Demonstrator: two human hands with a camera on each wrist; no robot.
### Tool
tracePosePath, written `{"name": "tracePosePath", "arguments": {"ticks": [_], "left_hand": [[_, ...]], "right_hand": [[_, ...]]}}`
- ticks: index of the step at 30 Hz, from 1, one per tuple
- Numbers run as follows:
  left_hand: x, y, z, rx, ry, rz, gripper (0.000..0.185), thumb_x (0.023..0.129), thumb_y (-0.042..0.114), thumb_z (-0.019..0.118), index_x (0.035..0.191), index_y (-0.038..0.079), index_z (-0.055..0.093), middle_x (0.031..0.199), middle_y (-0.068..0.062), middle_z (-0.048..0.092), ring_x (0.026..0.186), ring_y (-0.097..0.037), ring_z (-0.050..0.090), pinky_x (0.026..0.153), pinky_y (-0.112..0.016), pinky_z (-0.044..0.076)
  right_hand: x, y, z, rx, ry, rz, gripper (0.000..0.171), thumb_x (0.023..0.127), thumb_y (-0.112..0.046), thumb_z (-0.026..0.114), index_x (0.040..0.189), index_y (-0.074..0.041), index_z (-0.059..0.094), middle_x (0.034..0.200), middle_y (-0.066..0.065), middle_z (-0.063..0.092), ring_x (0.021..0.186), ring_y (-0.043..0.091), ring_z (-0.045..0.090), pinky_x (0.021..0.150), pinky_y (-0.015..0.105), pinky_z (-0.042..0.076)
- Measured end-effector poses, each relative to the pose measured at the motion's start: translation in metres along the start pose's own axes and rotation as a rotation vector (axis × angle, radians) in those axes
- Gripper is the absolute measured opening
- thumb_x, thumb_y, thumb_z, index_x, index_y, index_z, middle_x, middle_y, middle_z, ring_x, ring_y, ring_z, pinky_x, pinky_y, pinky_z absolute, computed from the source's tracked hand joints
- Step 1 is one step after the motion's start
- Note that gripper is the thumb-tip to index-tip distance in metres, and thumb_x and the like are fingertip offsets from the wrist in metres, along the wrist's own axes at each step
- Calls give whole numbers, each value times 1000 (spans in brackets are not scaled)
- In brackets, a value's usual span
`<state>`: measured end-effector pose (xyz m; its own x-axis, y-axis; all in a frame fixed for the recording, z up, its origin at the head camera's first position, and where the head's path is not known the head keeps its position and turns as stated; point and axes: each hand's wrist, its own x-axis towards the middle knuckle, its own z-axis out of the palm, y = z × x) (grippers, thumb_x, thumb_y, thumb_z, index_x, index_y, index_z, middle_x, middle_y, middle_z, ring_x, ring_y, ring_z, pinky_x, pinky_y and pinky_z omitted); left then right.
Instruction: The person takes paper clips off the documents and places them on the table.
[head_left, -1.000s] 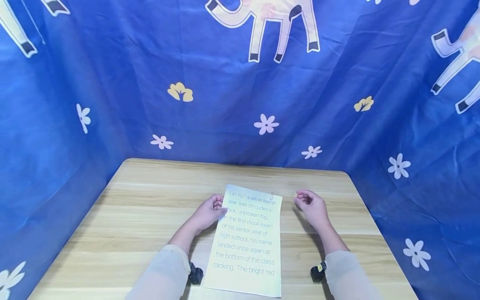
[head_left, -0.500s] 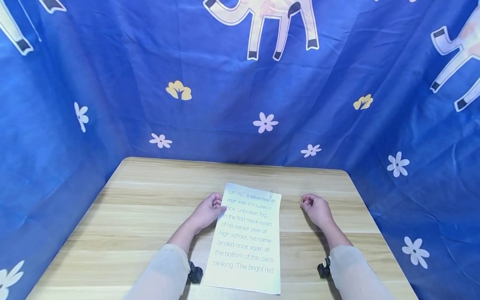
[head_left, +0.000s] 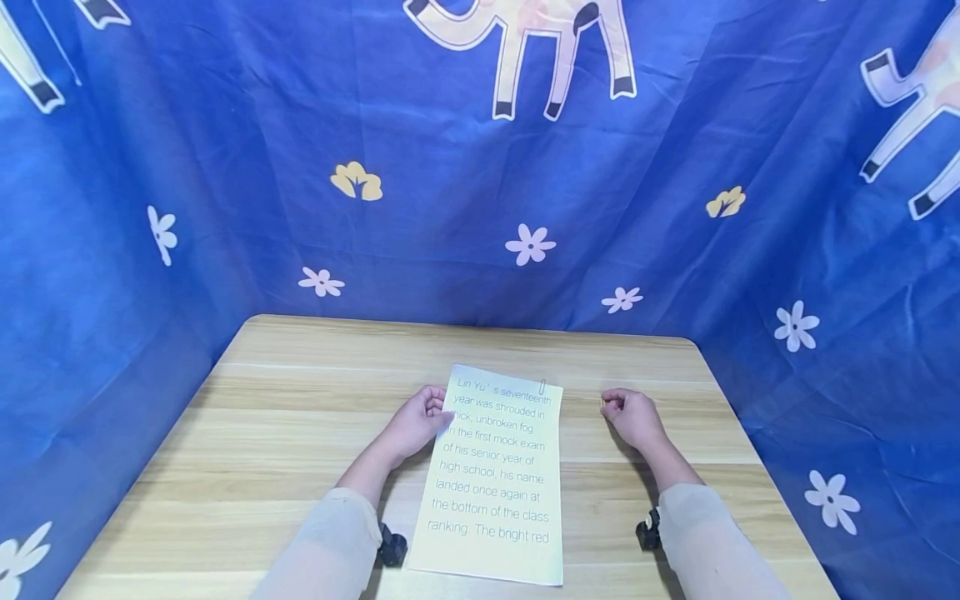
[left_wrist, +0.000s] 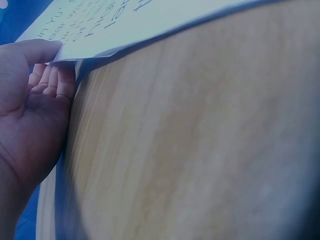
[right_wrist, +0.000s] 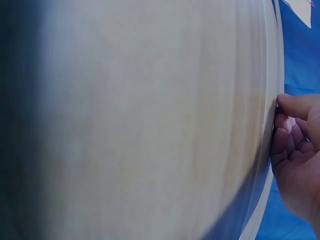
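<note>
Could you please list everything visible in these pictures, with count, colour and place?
Sheet of paper: one, pale yellow with printed text, lying on the table between the hands, reaching toward the near edge.
Paper clip: one, small and pale, on the top edge of the sheet.
Small object: one, yellowish, at the right fingertips; too small to identify.
Table: one, light wood grain, filling the lower middle.
Cloth backdrop: one, blue with white and yellow flowers and animal legs, behind and beside the table.
Wrist cameras: two, black, one at each wrist.
Sleeves: two, beige, bottom of the head view.
Left hand: one, pinching the sheet's left edge.
Right hand: one, fingers curled, right of the sheet.
</note>
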<state>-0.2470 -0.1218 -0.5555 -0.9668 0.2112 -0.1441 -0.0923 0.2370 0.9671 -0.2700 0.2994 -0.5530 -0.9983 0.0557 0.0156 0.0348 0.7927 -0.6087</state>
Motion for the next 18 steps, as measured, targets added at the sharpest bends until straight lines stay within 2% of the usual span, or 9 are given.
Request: {"name": "tracePosePath", "arguments": {"ticks": [6,10,14,18], "left_hand": [[-1,0,0,-2,3,-6,32,101,7,69,131,2,58,110,-8,68,93,-14,64,84,-22,56],[-1,1,1,-5,9,-12,33,100,6,70,131,2,58,110,-7,67,93,-15,63,84,-21,55],[-2,2,1,-7,11,-8,33,100,6,70,131,1,58,111,-8,66,93,-15,62,83,-21,55],[-2,2,1,-4,10,-6,33,101,7,70,131,1,58,111,-7,66,93,-15,62,84,-21,55]], "right_hand": [[1,3,2,11,-5,-4,27,100,-12,73,125,-3,78,107,11,82,98,23,74,93,44,61],[3,8,1,90,-18,40,28,103,-14,71,128,-4,77,104,9,79,93,17,69,84,31,58],[3,10,-3,314,-7,130,30,108,-12,64,134,0,71,106,10,75,87,9,65,76,19,54],[2,7,-6,547,3,205,34,111,-8,54,140,7,63,108,13,75,85,8,68,74,17,56]]}}
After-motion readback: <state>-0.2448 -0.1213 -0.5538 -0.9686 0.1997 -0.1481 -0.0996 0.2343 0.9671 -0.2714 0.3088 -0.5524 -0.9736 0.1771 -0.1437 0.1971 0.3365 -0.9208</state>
